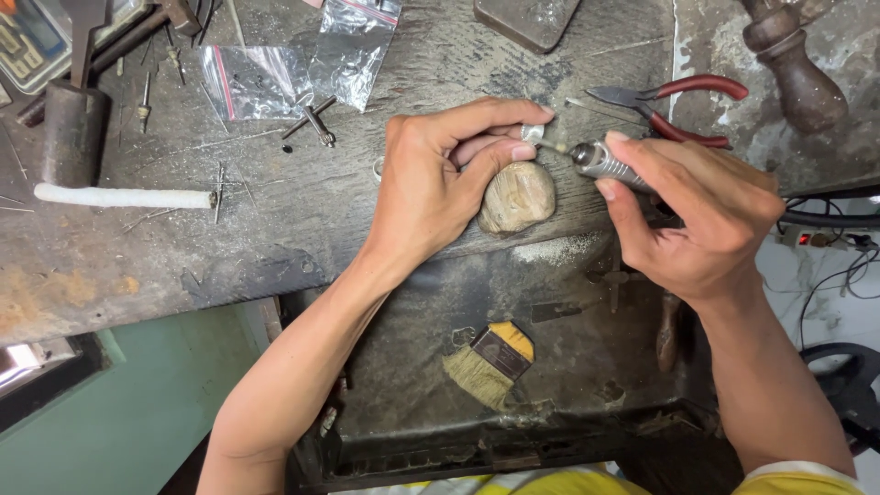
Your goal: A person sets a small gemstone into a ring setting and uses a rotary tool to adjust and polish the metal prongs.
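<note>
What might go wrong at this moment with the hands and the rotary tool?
The left hand pinches a small silver metal piece right where the tip of the silver rotary handpiece, held by the right hand, meets it; a slip may nick the fingertips. The piece might drop into the dark tray below.

Bench count: two clear plastic bags (302,69) at the back edge; one pair of red-handled pliers (674,105) (right side); one white rod (124,196) by the left edge; one brush (490,364) (in the tray below the front edge); one wooden peg (518,197).
</note>
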